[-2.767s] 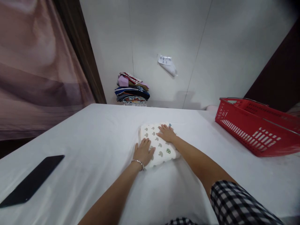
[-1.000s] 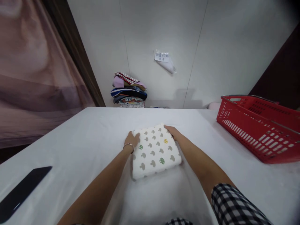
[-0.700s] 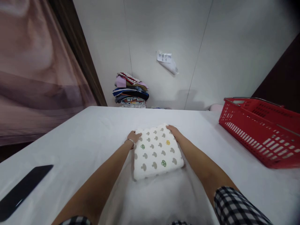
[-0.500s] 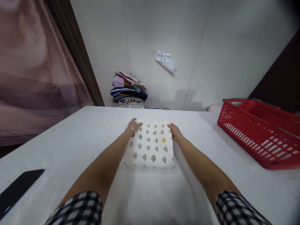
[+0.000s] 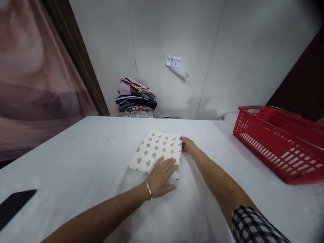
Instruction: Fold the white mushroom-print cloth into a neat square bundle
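Observation:
A folded white cloth [image 5: 155, 150] printed with small grey, green and yellow shapes lies on the white table [image 5: 76, 158]. My left hand [image 5: 162, 177], with a bracelet at the wrist, lies flat with fingers spread on the cloth's near right corner. My right hand [image 5: 187, 145] holds the cloth's far right corner, its fingers curled at the edge.
A red plastic basket [image 5: 278, 143] stands at the right side of the table. A dark flat phone [image 5: 12, 206] lies at the near left edge. A stack of folded clothes [image 5: 135, 99] sits against the far wall under a paper note [image 5: 173, 62]. A brownish curtain [image 5: 30, 74] hangs at left.
The cloth has been turned and slid away toward the left. My left hand has come off its far left corner and now lies on the near right corner.

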### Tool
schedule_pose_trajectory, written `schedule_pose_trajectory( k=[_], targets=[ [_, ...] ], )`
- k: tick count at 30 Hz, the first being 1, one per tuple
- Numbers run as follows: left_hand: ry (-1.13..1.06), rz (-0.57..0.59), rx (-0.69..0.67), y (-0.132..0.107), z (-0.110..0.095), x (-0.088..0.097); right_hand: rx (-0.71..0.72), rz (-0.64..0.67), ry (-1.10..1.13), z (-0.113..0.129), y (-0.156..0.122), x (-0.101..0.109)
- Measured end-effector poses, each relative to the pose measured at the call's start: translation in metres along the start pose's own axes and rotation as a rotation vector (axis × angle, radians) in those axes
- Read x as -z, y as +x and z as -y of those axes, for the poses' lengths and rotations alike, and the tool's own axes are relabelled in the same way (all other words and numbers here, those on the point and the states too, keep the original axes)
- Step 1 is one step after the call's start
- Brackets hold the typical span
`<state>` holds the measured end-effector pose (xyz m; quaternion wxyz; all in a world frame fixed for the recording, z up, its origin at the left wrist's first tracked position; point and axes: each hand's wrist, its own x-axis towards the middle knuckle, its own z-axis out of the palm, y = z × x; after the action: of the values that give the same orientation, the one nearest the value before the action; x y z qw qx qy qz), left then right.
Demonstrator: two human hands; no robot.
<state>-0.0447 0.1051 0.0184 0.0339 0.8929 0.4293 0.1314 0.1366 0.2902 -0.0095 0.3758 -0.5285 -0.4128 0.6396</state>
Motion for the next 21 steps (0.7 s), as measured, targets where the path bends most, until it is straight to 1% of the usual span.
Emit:
schedule_pose_trajectory(
  k=[1, 3, 6, 8, 10, 13, 15, 16, 18, 21],
  targets=[
    [0.043, 0.004, -0.008, -0.008, -0.006, -0.006, -0.019, -0.01, 0.01, 0.003, 0.003, -0.001],
    [0.117, -0.009, 0.042, -0.015, -0.009, -0.016, -0.062, -0.034, 0.024, 0.007, 0.008, -0.003],
    [0.174, -0.037, 0.119, -0.008, -0.002, -0.025, -0.099, -0.063, 0.015, 0.013, 0.013, -0.005],
    [0.178, -0.067, 0.118, -0.003, 0.005, -0.025, -0.102, -0.077, 0.016, 0.015, 0.011, -0.005],
    [0.155, -0.112, 0.102, -0.005, 0.013, -0.017, -0.101, -0.071, 0.03, 0.015, 0.004, -0.002],
    [0.072, -0.188, 0.055, -0.024, 0.027, 0.002, -0.118, -0.014, 0.063, 0.007, -0.018, 0.008],
    [0.01, -0.229, 0.014, -0.043, 0.037, 0.01, -0.158, 0.085, 0.107, -0.002, -0.037, 0.017],
    [-0.017, -0.235, -0.01, -0.054, 0.041, 0.011, -0.182, 0.144, 0.131, -0.006, -0.046, 0.021],
    [-0.039, -0.202, -0.036, -0.072, 0.045, 0.007, -0.223, 0.235, 0.159, -0.013, -0.06, 0.028],
    [-0.007, -0.144, -0.016, -0.087, 0.04, -0.004, -0.244, 0.252, 0.126, -0.014, -0.073, 0.032]
  ],
)
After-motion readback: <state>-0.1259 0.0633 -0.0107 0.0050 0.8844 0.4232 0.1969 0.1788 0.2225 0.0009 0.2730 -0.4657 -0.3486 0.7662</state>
